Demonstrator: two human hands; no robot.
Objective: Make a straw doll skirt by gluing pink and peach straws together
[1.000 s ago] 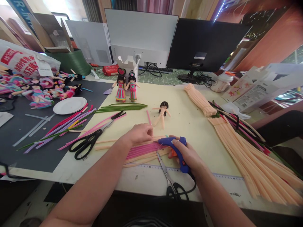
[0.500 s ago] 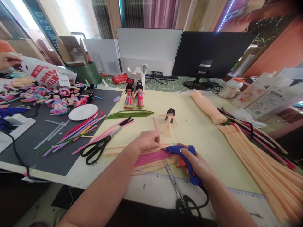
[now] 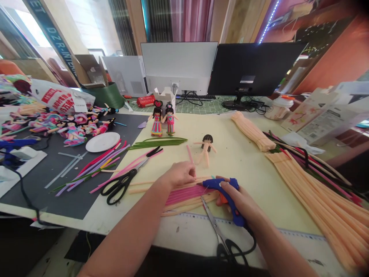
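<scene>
My right hand (image 3: 235, 196) is wrapped round a blue hot glue gun (image 3: 215, 184), its nozzle pointing left toward my left hand. My left hand (image 3: 181, 174) is closed, fingertips pressed together just left of the nozzle; what they pinch is too small to make out. Below both hands lie pink pipe cleaners (image 3: 184, 195) side by side, with peach pipe cleaners (image 3: 184, 208) along them. Scissors (image 3: 215, 225) rest under the glue gun, blades pointing up the table. A small peach doll (image 3: 206, 148) with black hair lies just beyond my hands, beside a short pink pipe cleaner (image 3: 190, 154).
Black-handled scissors (image 3: 123, 182) and coloured pipe cleaners (image 3: 92, 169) lie left, near a white plate (image 3: 103, 142) and a heap of dolls (image 3: 75, 125). Two finished dolls (image 3: 163, 120) stand behind green pipe cleaners (image 3: 158, 142). Peach bundles (image 3: 305, 192) fill the right. Monitors (image 3: 178, 63) stand behind.
The camera view has tilted slightly upward. A person's hand at the far left, on the white plastic bag, is gone from view. My hands and the glue gun hold nearly the same place.
</scene>
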